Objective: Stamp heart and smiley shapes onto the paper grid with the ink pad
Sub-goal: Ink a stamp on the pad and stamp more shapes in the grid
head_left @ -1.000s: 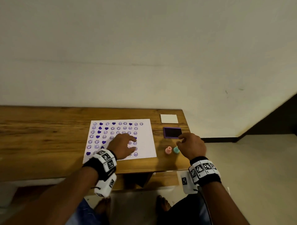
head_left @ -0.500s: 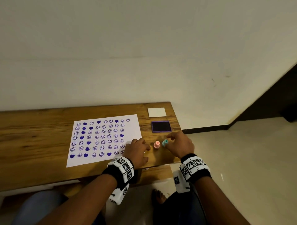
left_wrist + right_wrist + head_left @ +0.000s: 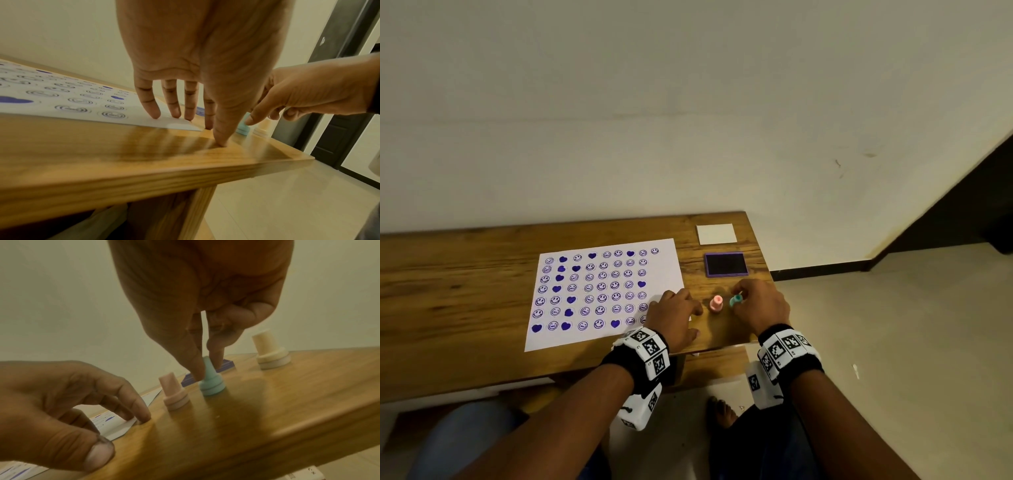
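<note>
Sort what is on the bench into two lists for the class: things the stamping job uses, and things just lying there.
In use:
stamped paper grid
purple ink pad
teal stamp, pinched by the right hand
pink stamp
left hand, fingertips on the paper's corner

Lying about:
cream stamp
white card

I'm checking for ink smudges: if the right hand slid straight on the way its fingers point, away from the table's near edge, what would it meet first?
Probably the ink pad. The right hand pinches the teal stamp, and the purple pad lies just beyond its fingertips; depth is hard to judge.
</note>
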